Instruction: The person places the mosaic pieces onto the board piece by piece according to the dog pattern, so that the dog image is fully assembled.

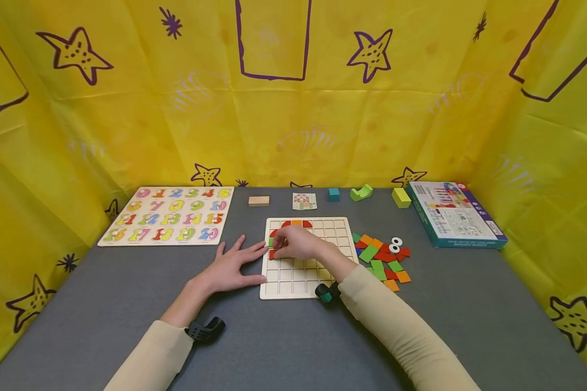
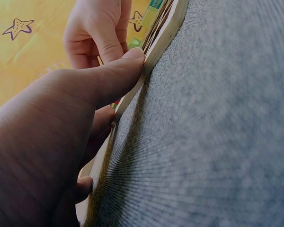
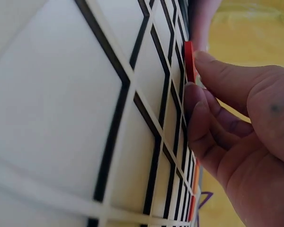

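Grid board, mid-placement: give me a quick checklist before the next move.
1. Left hand steadying the grid board at its left edge: ok.
2. Right hand grip on the red piece: ok, fingertips pinch it.
3. Red piece flat in its cell: not ok, it stands above the board.
4. Free cells left: ok, lower rows bare.
5. Loose pieces beside the board: ok.

Yellow starred drape (image 1: pixel 127 125), grey tabletop (image 1: pixel 283 342)
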